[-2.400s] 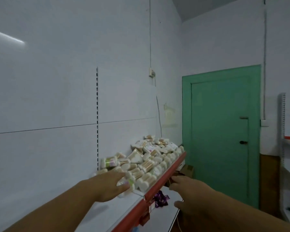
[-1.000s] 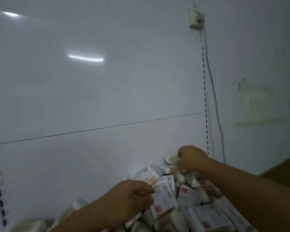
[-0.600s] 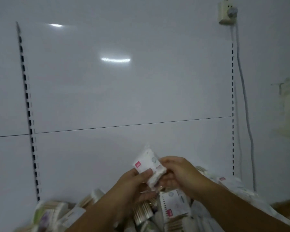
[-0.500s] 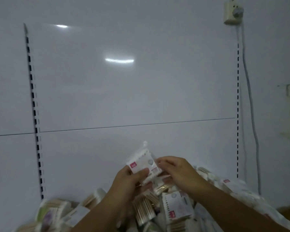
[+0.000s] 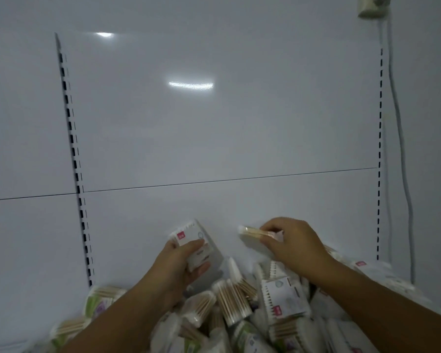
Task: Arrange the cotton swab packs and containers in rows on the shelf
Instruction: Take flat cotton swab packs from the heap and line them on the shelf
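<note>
A heap of cotton swab packs and containers [image 5: 242, 309] covers the shelf along the bottom of the view. My left hand [image 5: 181, 266] grips a white flat pack with a red logo [image 5: 189, 235], lifted above the heap near the back panel. My right hand [image 5: 293, 243] pinches a clear pack of wooden-stick swabs [image 5: 252, 231], held sideways just right of it. The two packs are apart. A white pack with a red logo [image 5: 283, 296] lies on top of the heap below my right forearm.
The white back panel [image 5: 214, 123] rises behind the heap, with slotted uprights at the left [image 5: 74, 161] and right [image 5: 379, 149]. A grey cable [image 5: 402, 149] hangs from a wall socket [image 5: 369, 6] at the top right. Green-labelled containers [image 5: 97, 301] lie at the heap's left end.
My hands have drawn apart: the left keeps the white pack, and the right has lifted a wooden-stick swab pack up and to the right. The view has shifted slightly.
</note>
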